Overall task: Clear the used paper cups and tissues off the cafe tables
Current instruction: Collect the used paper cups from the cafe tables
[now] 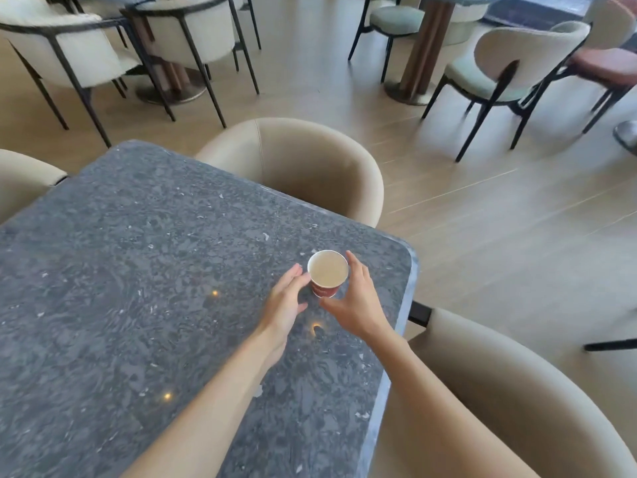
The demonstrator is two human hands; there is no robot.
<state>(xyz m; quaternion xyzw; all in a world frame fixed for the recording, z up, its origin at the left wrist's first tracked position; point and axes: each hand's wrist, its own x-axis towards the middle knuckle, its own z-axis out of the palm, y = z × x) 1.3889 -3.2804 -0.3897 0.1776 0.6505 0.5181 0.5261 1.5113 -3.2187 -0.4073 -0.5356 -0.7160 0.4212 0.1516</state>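
A red paper cup [326,276] with a pale inside stands upright on the dark stone table [144,270], close to its right edge. My left hand [286,305] lies to the cup's left, with straight fingers touching its side. My right hand [356,301] arches round the cup's right side, fingers straight beside the rim and thumb at the base. Neither hand has closed round the cup. No tissue is in view.
Beige tub chairs stand at the table's far side [293,167], its right side [499,391] and its left [24,181]. Further tables and chairs [510,63] fill the wooden floor behind.
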